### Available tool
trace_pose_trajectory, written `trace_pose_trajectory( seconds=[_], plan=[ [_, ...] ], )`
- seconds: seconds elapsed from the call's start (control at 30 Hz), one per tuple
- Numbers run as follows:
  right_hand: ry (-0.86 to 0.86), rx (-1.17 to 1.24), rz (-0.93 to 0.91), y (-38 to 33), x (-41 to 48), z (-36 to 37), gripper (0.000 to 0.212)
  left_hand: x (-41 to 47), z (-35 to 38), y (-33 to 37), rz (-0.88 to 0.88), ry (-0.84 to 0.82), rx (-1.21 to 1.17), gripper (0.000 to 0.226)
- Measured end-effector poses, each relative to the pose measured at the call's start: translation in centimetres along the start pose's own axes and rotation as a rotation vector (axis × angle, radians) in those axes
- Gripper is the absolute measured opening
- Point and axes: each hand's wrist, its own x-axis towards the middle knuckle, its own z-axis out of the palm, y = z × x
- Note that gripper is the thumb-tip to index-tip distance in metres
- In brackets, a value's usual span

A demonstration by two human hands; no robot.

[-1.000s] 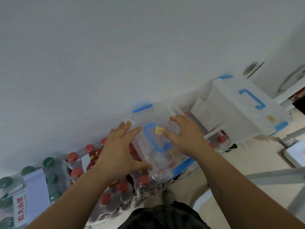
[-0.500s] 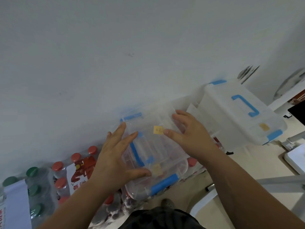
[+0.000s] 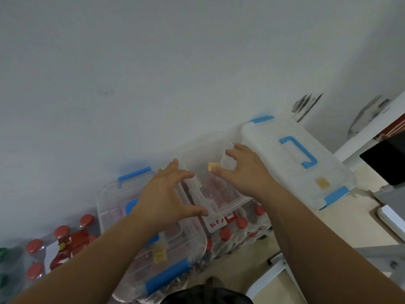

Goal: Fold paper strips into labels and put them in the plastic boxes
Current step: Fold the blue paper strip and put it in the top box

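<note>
Between my two hands I hold a small clear lidless plastic box [image 3: 221,194] with a yellow paper label [image 3: 213,166] at its far wall. My left hand [image 3: 166,194] clasps its left side and my right hand [image 3: 243,172] grips its right rim. Just below and to the left lies a clear lidded box [image 3: 140,249] with blue latches and a yellow label [image 3: 160,255] on its lid. To the right sits another lidded box [image 3: 285,172] with a blue handle, carrying its own yellow label [image 3: 322,183].
The boxes rest on shrink-wrapped packs of red-capped bottles [image 3: 63,235] against a white wall [image 3: 175,73]. Green-capped bottles [image 3: 4,255] show at the far left. A dark screen [image 3: 388,161] and grey furniture frames [image 3: 372,255] stand at the right.
The small clear box with its yellow label has moved up and to the right, off the lidded box, held by both hands. The lidded box below is now uncovered.
</note>
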Motion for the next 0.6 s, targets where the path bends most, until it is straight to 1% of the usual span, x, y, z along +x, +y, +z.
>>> trace_pose_trajectory(
  seconds=[0.07,0.17,0.3,0.4,0.6],
  plan=[
    [-0.054,-0.057,-0.013,0.2,0.6,0.0,0.082,0.8,0.7,0.5,-0.002,-0.052,0.034,0.098],
    [-0.101,-0.168,-0.009,0.3,0.7,0.5,0.077,1.9,2.0,1.2,0.009,-0.08,0.088,0.098],
    [-0.045,-0.249,-0.004,1.6,1.0,1.2,0.078,2.9,2.7,1.8,0.031,-0.099,0.148,0.101],
    [0.014,-0.279,-0.029,2.5,1.4,1.3,0.08,3.2,2.7,1.6,0.042,-0.115,0.279,0.107],
    [-0.05,-0.308,-0.061,3.1,1.8,2.8,0.074,3.4,2.8,1.4,0.03,-0.202,0.437,0.109]
  ],
)
